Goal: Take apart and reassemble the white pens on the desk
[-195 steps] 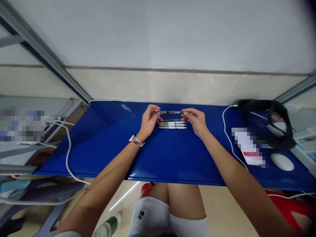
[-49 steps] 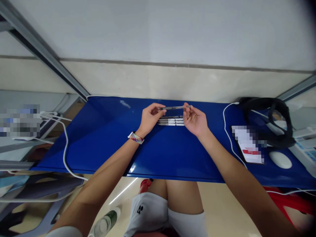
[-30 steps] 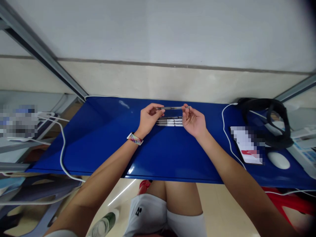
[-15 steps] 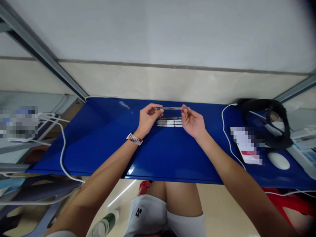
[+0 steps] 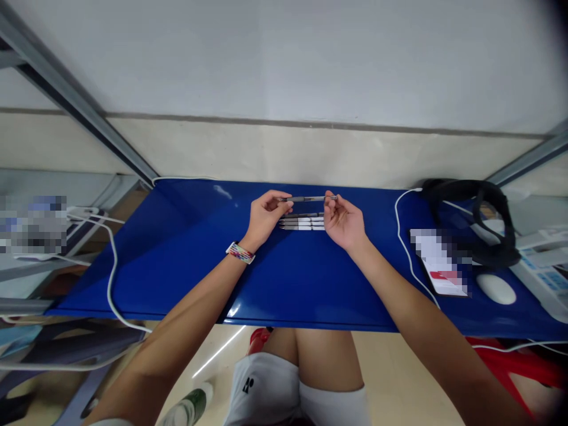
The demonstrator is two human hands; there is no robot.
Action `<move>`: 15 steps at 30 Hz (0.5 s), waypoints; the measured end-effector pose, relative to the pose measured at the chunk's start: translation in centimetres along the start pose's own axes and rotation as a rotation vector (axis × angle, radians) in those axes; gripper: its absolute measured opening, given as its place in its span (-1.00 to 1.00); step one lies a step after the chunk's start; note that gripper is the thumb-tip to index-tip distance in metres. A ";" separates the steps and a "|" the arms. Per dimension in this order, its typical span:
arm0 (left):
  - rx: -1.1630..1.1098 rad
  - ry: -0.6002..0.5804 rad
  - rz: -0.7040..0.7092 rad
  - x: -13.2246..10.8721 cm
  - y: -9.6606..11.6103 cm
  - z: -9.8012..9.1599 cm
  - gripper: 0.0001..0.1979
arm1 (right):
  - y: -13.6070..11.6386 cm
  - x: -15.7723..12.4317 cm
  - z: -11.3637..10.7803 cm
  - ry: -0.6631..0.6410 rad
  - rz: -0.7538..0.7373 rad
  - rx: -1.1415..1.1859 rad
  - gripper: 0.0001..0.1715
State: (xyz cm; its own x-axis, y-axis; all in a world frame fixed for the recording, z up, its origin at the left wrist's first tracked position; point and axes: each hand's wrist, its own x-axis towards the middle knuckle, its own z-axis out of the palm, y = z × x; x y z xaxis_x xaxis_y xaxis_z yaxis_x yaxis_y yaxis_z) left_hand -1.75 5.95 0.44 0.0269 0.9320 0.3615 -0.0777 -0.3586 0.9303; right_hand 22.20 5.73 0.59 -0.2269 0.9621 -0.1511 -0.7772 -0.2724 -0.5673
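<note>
Both hands hold one dark grey pen [image 5: 307, 199] level above the blue table [image 5: 195, 260]. My left hand [image 5: 265, 216] pinches its left end between thumb and fingers. My right hand [image 5: 342, 220] pinches its right end, palm turned up. Just below the held pen, three pens [image 5: 302, 222] lie side by side in a neat row on the table, one dark and two white. A striped band sits on my left wrist.
A white cable [image 5: 402, 228] runs down the right side past a phone [image 5: 439, 263], a white mouse [image 5: 496, 289] and black headphones [image 5: 477, 219]. Another white cable [image 5: 110, 278] hangs over the left edge. A wall stands behind the table.
The held pen has stayed between both hands above the row. My right hand has shifted slightly along its right end; the view has drifted a little.
</note>
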 end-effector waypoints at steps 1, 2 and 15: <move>-0.003 0.000 0.000 0.0 0.0 0.0 -0.75 | 0.0 0.0 0.0 0.001 0.002 0.002 -0.84; -0.005 0.002 0.000 0.0 0.0 0.0 -0.75 | 0.0 0.0 0.1 0.008 0.009 0.010 -0.83; -0.011 0.006 0.011 0.3 0.0 -0.4 -0.74 | 0.1 -0.6 1.0 0.057 0.011 0.038 -0.70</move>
State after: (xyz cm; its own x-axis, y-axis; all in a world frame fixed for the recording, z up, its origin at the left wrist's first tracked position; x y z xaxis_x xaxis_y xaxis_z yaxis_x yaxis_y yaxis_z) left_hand -2.14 6.25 0.47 0.0203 0.9284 0.3711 -0.0886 -0.3680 0.9256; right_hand 21.68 5.08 1.39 -0.2023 0.9579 -0.2038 -0.7968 -0.2819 -0.5344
